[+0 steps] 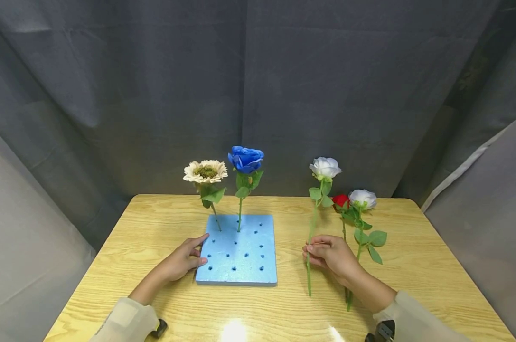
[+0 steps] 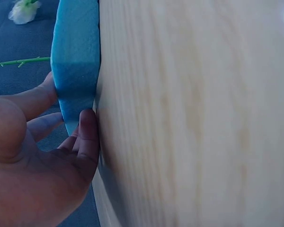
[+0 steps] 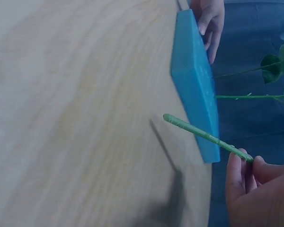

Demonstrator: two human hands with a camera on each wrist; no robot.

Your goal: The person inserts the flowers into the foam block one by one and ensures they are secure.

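My left hand (image 1: pixel 184 259) holds the left edge of a light-blue foam board (image 1: pixel 247 275) dotted with small holes. In the left wrist view its thumb rests on the board's top and other fingers bend against its side. My right hand (image 1: pixel 332 256) pinches the green stem of a white rose (image 1: pixel 325 167) between thumb and fingers, bloom up. The bare stem end (image 3: pixel 189 127) shows in the right wrist view, above its shadow on the table. A cream sunflower (image 1: pixel 205 172), slightly tilted, and an upright blue rose (image 1: pixel 246 159) stand in the board's rear holes.
Another white rose (image 1: pixel 362 199) and a red rose (image 1: pixel 341 201) lie on the wooden table (image 1: pixel 146 228) to the right, their stems partly behind my right hand and forearm. Grey curtains (image 1: pixel 240 95) hang behind the table and at both sides.
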